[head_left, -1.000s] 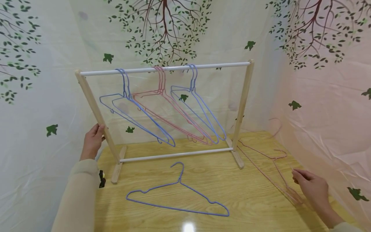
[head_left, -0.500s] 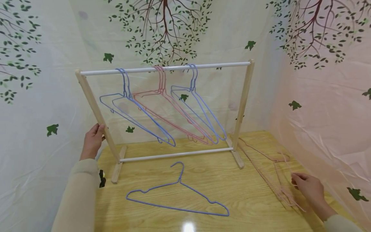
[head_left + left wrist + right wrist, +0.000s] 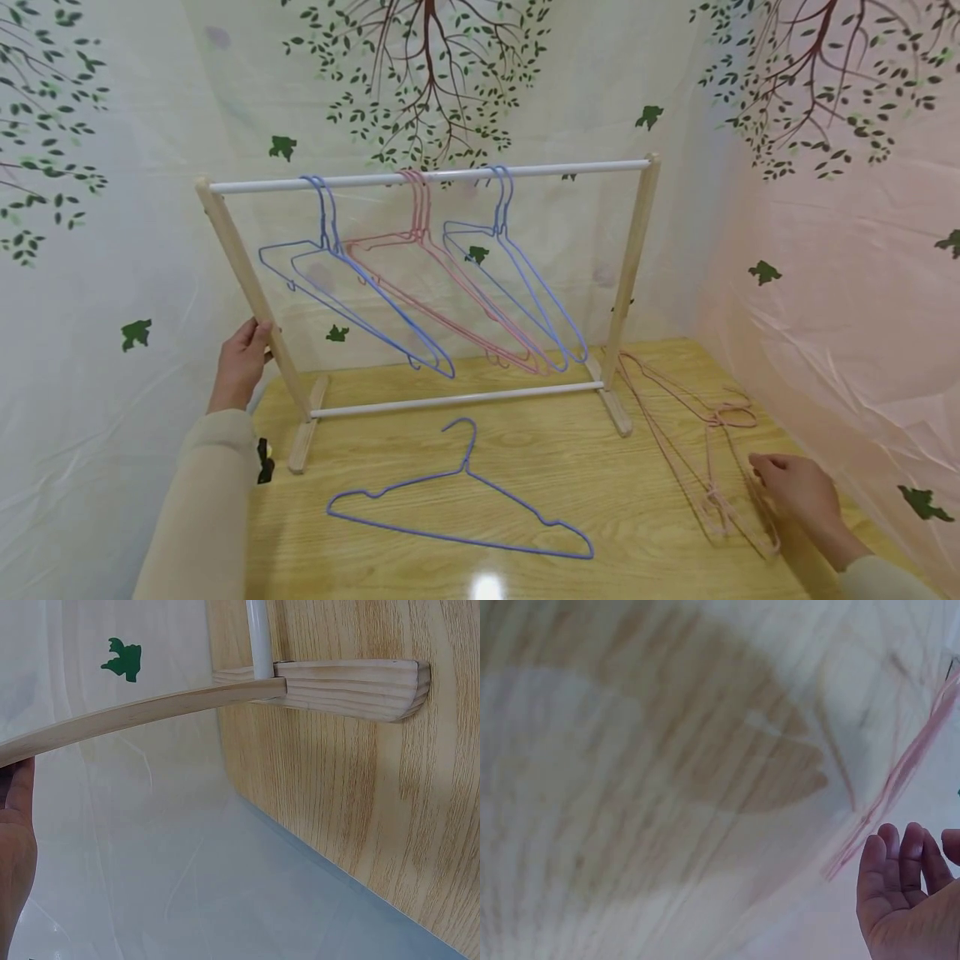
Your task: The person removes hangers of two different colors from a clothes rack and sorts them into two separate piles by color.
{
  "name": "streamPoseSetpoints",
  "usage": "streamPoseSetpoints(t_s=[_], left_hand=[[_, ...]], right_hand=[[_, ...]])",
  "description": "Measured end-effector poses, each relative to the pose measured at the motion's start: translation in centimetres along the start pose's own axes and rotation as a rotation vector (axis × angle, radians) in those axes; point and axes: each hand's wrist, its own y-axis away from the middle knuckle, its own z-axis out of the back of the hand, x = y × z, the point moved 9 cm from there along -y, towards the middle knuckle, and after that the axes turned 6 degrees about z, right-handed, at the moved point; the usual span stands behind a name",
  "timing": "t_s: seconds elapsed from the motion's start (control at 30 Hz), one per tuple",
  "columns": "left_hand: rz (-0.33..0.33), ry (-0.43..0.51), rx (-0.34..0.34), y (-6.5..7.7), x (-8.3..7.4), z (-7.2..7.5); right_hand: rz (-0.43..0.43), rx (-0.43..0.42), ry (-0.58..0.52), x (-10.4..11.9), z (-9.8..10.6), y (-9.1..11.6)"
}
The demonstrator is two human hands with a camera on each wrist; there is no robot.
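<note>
My left hand grips the left wooden post of a small clothes rack, thumb and fingers at the post's mid-height. In the left wrist view only part of that hand shows under the post. My right hand is over the right side of the table, beside overlapping pink hangers. In the right wrist view the right hand's fingers are loosely bent with nothing between them, and blurred pink wire passes just beyond the fingertips. A blue hanger lies flat in front of the rack.
On the rack's white top bar hang blue hangers at left, pink hangers in the middle and more blue hangers at right. A wood-grain table bears everything. Leaf-patterned cloth closes in the back and sides.
The pink hanger at my right hand has come down onto the other pink wire on the table, and the right fingers have let go of it. My left hand has stayed on the post.
</note>
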Motion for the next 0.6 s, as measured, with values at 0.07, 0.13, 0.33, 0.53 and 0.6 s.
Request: streamPoseSetpoints(t_s=[0.07,0.13,0.33,0.53,0.6], left_hand=[[0.007,0.002,0.001,0.0,0.0,0.0],[0.008,-0.004,0.003,0.1,-0.1,0.0],[0.013,-0.013,0.001,0.8,-0.8,-0.1],[0.017,-0.005,-0.002,0.3,-0.4,0.0],[0.017,-0.004,0.000,0.0,0.0,0.0]], right_hand=[[0.015,-0.010,-0.004,0.4,0.1,0.0],[0.037,-0.021,-0.002,0.9,0.2,-0.1],[0.084,-0.092,-0.037,3.3,0.4,-0.5],[0.136,-0.142,-0.097,6.7,0.5,-0.9],[0.154,-0.156,-0.109,7.9,0.5,-1.1]])
